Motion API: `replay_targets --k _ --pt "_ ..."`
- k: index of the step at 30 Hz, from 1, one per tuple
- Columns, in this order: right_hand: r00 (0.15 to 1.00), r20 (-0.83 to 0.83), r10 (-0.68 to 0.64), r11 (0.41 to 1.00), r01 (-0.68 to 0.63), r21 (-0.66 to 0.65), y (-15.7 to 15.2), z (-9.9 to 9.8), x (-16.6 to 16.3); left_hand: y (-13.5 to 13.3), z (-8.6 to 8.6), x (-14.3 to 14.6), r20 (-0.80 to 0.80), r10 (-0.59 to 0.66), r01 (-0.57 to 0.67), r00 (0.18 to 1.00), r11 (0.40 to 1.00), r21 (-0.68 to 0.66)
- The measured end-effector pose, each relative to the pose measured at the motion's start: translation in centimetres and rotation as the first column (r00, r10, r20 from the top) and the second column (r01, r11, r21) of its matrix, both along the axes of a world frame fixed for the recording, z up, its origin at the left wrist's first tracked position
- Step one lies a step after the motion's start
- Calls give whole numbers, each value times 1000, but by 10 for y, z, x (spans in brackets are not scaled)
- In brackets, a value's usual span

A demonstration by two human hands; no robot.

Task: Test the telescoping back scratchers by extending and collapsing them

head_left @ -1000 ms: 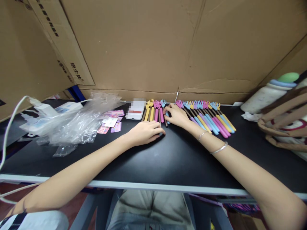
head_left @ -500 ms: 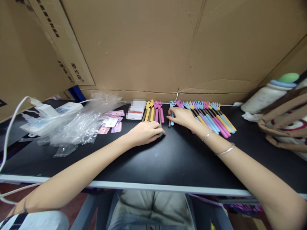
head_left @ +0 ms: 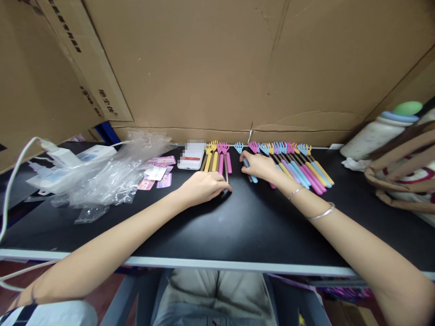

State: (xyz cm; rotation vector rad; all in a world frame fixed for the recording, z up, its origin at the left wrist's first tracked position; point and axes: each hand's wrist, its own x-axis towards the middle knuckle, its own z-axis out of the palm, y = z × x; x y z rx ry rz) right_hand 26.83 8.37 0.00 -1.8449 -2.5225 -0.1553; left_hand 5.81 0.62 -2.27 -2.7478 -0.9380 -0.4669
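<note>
Back scratchers with hand-shaped heads lie on the black table in two groups. My left hand (head_left: 205,186) is over the lower ends of the left group, two yellow back scratchers (head_left: 210,160) and two pink back scratchers (head_left: 221,162). Its fingers are curled, with thumb and finger pinching a dark rod end of a pink one. My right hand (head_left: 258,165) grips a blue back scratcher (head_left: 239,148), which lies slanted with its head to the upper left. Beneath the right wrist and beyond it spreads the right group of blue, yellow, purple and pink back scratchers (head_left: 306,170).
Clear plastic bags (head_left: 108,181) and a white power strip (head_left: 84,156) lie on the left. Small printed cards (head_left: 165,180) and a white phone-like device (head_left: 190,156) sit nearer the middle. A bottle (head_left: 370,136) and a brown-handled bag (head_left: 387,176) stand right. Cardboard (head_left: 204,68) walls the back.
The blue back scratcher has turned, its head shifting left and its handle end right. My right hand has shifted slightly right with it. My left hand has barely moved.
</note>
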Motion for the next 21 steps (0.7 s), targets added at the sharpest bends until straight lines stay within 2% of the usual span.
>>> replay_targets --k 6,11,16,19,21 --pt "1000 4 23 1000 -23 13 -1 -2 0 0 1 0 7 -20 20 1000 1000 -14" --pt "1000 -19 22 999 -21 44 -5 5 7 -1 2 0 -4 -32 32 999 1000 1" --pt "994 -104 38 989 -23 143 -2 16 17 -2 2 0 -28 -48 50 998 996 70" --pt "964 -179 197 954 -147 260 -1 23 22 -1 3 0 -40 -61 65 997 993 102" --pt "917 -171 359 899 -291 327 -3 28 24 -1 4 0 -43 -82 87 996 989 116"
